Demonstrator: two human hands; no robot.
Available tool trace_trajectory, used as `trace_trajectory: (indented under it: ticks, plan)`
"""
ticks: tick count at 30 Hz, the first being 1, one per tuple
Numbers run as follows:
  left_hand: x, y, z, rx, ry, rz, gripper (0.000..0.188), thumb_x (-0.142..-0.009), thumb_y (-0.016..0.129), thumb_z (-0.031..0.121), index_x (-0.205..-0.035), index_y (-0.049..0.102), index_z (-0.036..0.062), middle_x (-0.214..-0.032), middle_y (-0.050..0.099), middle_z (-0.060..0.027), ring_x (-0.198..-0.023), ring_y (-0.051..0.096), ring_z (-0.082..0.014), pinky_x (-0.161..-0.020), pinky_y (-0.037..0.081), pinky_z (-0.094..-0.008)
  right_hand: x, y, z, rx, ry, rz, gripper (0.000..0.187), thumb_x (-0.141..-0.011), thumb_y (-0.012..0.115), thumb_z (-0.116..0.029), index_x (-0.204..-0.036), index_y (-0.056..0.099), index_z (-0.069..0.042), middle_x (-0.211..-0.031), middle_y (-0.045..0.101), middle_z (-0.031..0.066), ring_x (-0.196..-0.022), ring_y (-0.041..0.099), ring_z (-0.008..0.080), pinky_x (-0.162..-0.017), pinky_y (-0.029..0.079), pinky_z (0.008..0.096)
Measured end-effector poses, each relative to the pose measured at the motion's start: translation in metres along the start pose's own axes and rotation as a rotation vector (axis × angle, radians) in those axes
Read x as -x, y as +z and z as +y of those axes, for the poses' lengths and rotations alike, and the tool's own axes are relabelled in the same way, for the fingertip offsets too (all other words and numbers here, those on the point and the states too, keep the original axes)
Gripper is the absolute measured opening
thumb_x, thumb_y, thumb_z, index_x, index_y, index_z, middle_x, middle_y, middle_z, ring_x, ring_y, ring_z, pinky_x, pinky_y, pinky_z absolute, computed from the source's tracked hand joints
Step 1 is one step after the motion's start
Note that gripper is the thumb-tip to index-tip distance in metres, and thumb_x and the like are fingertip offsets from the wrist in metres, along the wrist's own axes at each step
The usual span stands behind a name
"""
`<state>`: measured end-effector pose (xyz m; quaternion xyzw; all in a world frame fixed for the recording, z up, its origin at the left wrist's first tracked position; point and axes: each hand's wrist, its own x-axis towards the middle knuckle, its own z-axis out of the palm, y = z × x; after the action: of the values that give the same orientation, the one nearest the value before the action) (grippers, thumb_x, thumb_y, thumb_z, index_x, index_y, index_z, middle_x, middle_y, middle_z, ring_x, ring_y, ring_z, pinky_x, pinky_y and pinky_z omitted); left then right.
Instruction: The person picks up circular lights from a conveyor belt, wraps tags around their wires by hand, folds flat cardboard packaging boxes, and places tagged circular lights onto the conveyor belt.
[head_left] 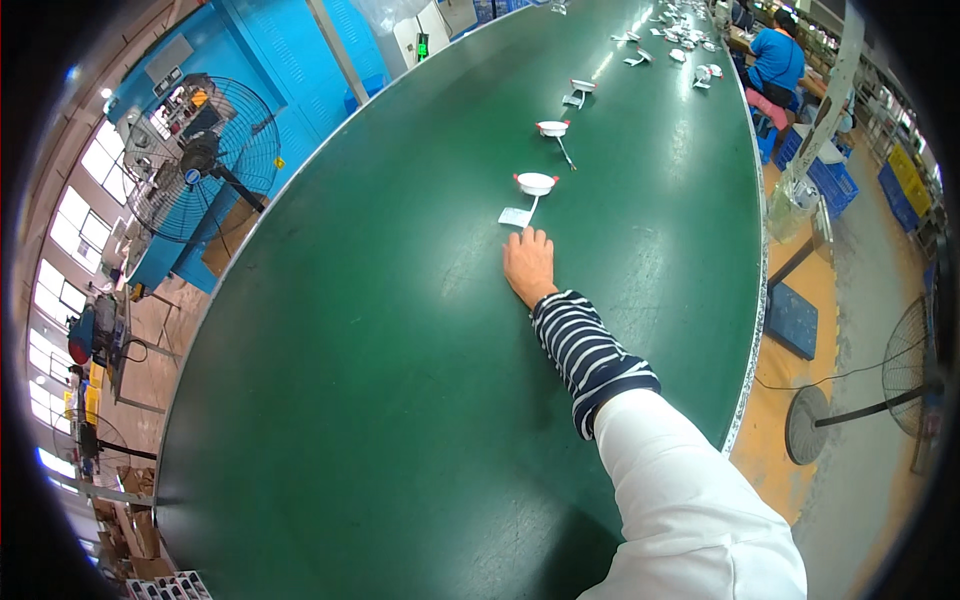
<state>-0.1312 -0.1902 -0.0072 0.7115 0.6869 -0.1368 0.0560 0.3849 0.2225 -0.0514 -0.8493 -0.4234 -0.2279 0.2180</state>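
My right hand [529, 264] reaches out over the green belt table [420, 400], palm down, with its fingers pointing away from me and slightly apart. Nothing shows in its grip. Just beyond the fingertips lies a white round downlight [536, 184] with red tips at its sides. A short white lead runs from it to a flat whitish piece [515, 216] close to my fingers; whether they touch is unclear. Farther off, a similar light [552, 129] trails a thin cable, and another light [582, 87] lies behind that. My left hand is out of view.
Many more white lights [690, 40] are scattered at the table's far end. A person in blue [778, 58] sits beyond the right edge. Caged fans stand on both sides, one large fan [200, 155] at left. A post [835, 90] rises at right.
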Motion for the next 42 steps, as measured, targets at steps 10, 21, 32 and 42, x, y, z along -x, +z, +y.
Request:
trace_trajectory:
  ticks: [10,21,32,42]
  plan:
    - [-0.014,-0.007,-0.005,-0.192,0.087,-0.282,0.059,-0.095,0.028,0.039,-0.143,0.016,0.0072,-0.150,0.005,-0.0145,-0.137,0.000,-0.0341,-0.110,0.001,-0.0455,0.104,-0.056,0.027,-0.413,-0.076,0.067,0.006,-0.080,0.055,-0.011,-0.081,0.053,-0.005,-0.080,0.049,0.0114,-0.080,0.051,0.0284,-0.071,0.041,0.0385]
    - [-0.026,0.022,-0.011,-0.032,0.129,0.282,0.055,-0.095,0.037,0.037,-0.138,0.028,0.0046,-0.139,0.033,-0.0162,-0.129,0.031,-0.0256,-0.105,0.023,-0.0403,0.303,-0.212,0.010,-1.514,0.690,-0.666,0.015,-0.084,0.060,-0.013,-0.092,0.055,-0.002,-0.076,0.061,0.0073,-0.064,0.057,0.0138,-0.056,0.047,0.0280]
    - [-0.030,-0.037,-0.015,0.813,0.676,0.321,0.046,-0.078,0.062,0.010,-0.121,0.050,0.0041,-0.125,0.048,-0.0173,-0.117,0.043,-0.0347,-0.100,0.034,-0.0410,0.293,-0.302,0.007,-0.725,-0.357,-0.715,0.017,-0.082,0.061,-0.018,-0.087,0.066,-0.003,-0.078,0.060,0.0112,-0.075,0.058,0.0260,-0.069,0.048,0.0346]
    - [-0.010,-0.080,-0.042,0.630,0.804,0.349,0.074,-0.067,0.072,0.011,-0.133,0.038,0.0082,-0.122,0.050,-0.0144,-0.114,0.046,-0.0324,-0.094,0.039,-0.0412,0.275,-0.430,-0.102,-0.716,-1.191,-0.450,0.014,-0.070,0.061,-0.006,-0.083,0.065,-0.005,-0.077,0.052,0.0070,-0.077,0.053,0.0228,-0.066,0.046,0.0334]
